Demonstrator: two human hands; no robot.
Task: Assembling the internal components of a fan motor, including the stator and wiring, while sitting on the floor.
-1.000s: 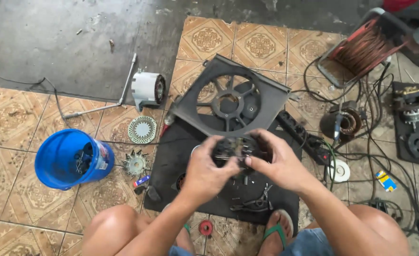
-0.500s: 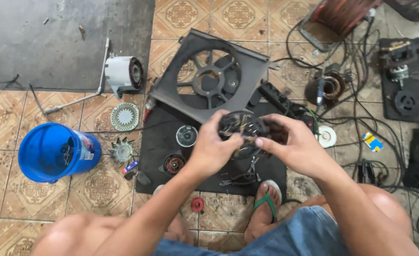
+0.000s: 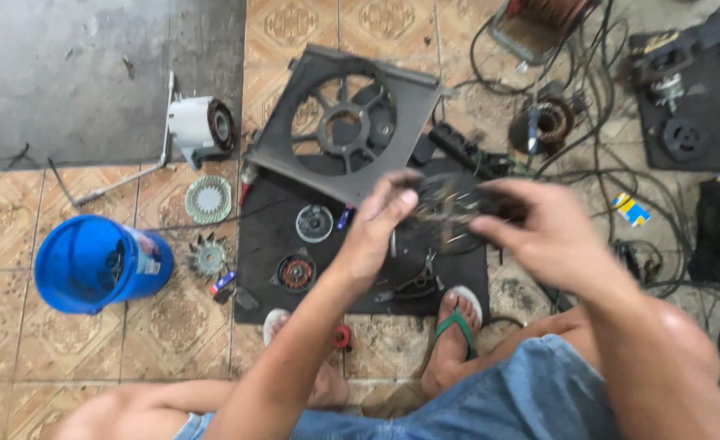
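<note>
Head-camera view: a dark, round motor part (image 3: 450, 204) with pale metal glints, blurred in the frame, is held up between a person's two hands above a black mat (image 3: 270, 236) spread on a patterned tile floor (image 3: 173, 326). The left hand (image 3: 376, 224) grips the part's left edge, thumb and fingers curled partly closed around it. The right hand (image 3: 539, 232) meets it from the right, fingers half bent and pointing left, touching its far side; how firmly they clamp it cannot be told through the blur. Just behind the part, a grey square fan shroud (image 3: 348, 122) with a round spoked opening lies tilted, its lower edge on the mat. On the mat below the hands sit a small clear round cap (image 3: 314, 222), a dark rotor with copper windings (image 3: 295, 273) and a pair of pliers (image 3: 413, 285). Left of the mat lie a pale green perforated disc (image 3: 208, 199) and a small grey finned wheel (image 3: 208, 257), with a white motor housing (image 3: 201, 124) farther back. Well to the left, a blue bucket (image 3: 91, 265) lies tipped on its side, with dark items inside that are too shadowed to identify. A tangle of black cables (image 3: 621, 163) sprawls to the right. The person's foot in a green-strapped sandal (image 3: 455, 322) rests at the mat's near edge.
</note>
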